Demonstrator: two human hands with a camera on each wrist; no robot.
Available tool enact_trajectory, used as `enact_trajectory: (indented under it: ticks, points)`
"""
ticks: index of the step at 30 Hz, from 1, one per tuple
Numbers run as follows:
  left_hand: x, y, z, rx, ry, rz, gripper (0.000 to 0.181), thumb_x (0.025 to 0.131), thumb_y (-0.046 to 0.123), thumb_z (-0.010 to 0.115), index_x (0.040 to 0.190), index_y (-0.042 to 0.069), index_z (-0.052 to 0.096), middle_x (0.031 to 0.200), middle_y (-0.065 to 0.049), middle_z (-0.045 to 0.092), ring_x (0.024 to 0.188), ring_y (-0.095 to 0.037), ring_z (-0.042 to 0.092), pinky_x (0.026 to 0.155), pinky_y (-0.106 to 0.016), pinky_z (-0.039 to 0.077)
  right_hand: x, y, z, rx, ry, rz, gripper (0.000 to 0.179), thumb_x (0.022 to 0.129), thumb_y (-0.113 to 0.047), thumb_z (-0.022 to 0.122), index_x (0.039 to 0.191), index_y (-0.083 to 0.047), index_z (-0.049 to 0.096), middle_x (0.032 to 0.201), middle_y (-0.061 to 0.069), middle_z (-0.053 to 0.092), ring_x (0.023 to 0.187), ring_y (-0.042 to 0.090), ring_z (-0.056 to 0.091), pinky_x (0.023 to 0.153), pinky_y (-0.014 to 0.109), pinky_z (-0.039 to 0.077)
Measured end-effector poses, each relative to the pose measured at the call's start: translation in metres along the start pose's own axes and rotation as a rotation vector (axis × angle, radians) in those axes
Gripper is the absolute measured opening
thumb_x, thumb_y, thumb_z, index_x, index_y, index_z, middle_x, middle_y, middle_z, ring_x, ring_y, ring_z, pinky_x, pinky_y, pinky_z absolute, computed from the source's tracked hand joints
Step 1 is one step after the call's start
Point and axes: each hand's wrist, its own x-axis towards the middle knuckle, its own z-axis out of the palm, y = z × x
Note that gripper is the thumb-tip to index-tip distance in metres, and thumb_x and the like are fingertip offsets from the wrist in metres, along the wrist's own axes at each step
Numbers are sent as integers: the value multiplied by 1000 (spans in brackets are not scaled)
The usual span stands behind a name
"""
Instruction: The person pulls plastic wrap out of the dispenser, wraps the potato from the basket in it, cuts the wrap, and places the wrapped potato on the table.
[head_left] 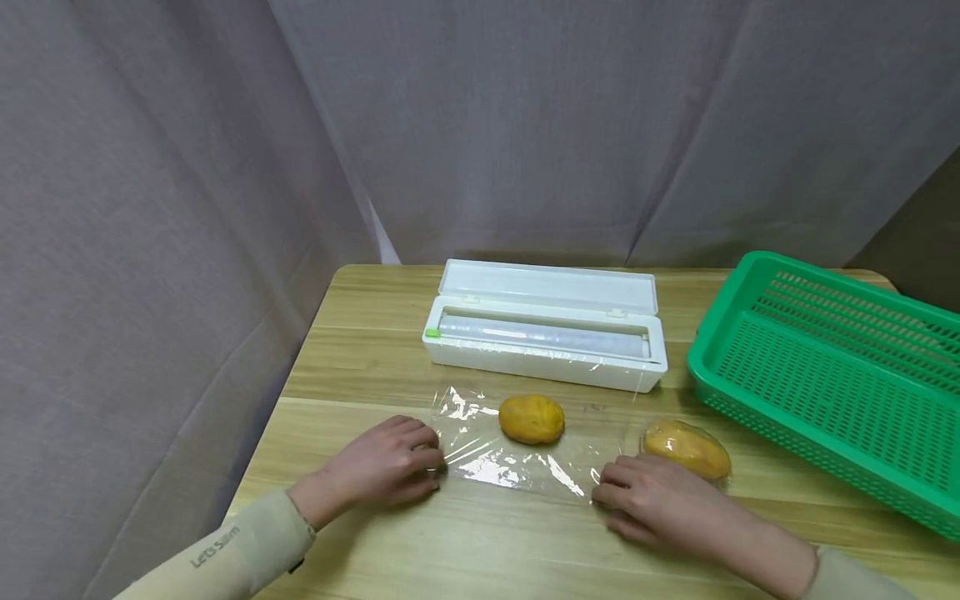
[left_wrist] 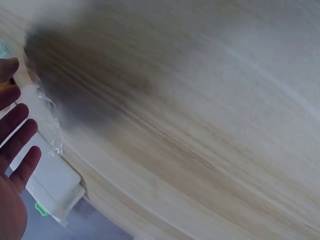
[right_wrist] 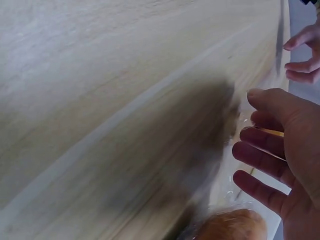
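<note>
Grey curtain (head_left: 487, 125) behind, wood-grain table (head_left: 352, 342) in front.

Left hand (head_left: 390, 461) at the film's left edge, right hand (head_left: 656, 500) at its near right corner. Probably set at opposite sides to steady or flatten the clear film (head_left: 495, 471), which looks light and clingy. Film's lying mostly flat between them, glints and creases on the left half. Can't tell if it's still joined to the roll.

Pose: both backs up, fingers pointing inward, left hand's toward the right, right hand's toward the left. Fingers loose, slightly bent; wrist views show them spread, no grip on anything seen. Whether the fingertips press the film, can't tell. Forearms come in from the bottom corners, left sleeve (head_left: 255, 533) with printed lettering.

Uncovered yellow fruit (head_left: 532, 419), mango-like, on the film between the hands, upper middle of the sheet; its weight likely helps hold the film down. Second fruit (head_left: 686, 450) just beyond the right hand, shiny, looks film-covered, maybe put there to leave the sheet free.

Farther out: white box (head_left: 536, 367) behind the film, long side facing the person, lid (head_left: 547, 285) flipped back so the roll (head_left: 543, 335) is exposed. Green tab (head_left: 432, 332) at its left end. Green basket (head_left: 832, 367) at right, angled, likely kept there within the right arm's reach.
</note>
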Motion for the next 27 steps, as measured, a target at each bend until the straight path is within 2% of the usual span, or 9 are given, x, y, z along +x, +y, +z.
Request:
enact_trajectory:
  ticks: [6,11,13,16,18,21,27]
  points:
    - [-3,4,4,63,-35,17,17,87,32,87,96,20,78,94,6,72,89,-13,68,88,-32,58,-3,0,5,-18,-9,-6,29,77,-25,92,98,-21,71,93,-10,61,84,9,59,72,33,56]
    - [-5,5,5,85,-65,15,13,89,27,86,93,21,76,90,8,70,85,-11,67,87,-31,58,-3,-1,8,-56,6,-29,27,78,-23,90,97,-19,73,92,-8,62,84,11,60,71,33,55]
    - [-5,5,5,89,-66,13,13,89,27,87,93,20,75,89,8,69,84,-11,67,86,-31,58,-3,-1,9,-72,23,-44,19,82,-21,85,96,-18,72,90,-8,61,82,11,60,70,32,54]
    - [-5,5,6,100,-60,15,15,89,26,87,92,19,74,88,7,69,82,-12,66,83,-30,58,-4,0,10,-110,45,-75,5,92,-20,70,95,-16,71,89,-6,60,80,12,59,69,31,53]
    - [-4,5,6,113,-54,18,15,89,25,87,92,19,74,87,7,68,80,-11,66,80,-29,58,-4,0,11,-137,48,-91,12,96,-20,59,94,-15,70,88,-6,59,79,11,58,67,30,52]
    - [-3,5,6,125,-45,17,15,89,25,87,92,19,75,86,7,69,78,-11,65,77,-27,58,-3,1,12,-166,44,-103,17,95,-18,51,92,-15,68,87,-5,56,77,12,55,66,29,50]
    - [-2,4,7,139,-29,19,14,90,25,87,89,19,74,84,7,67,75,-11,63,73,-26,56,-3,3,15,-189,57,-119,13,90,-12,51,88,-15,63,85,-4,53,76,13,54,67,31,50]
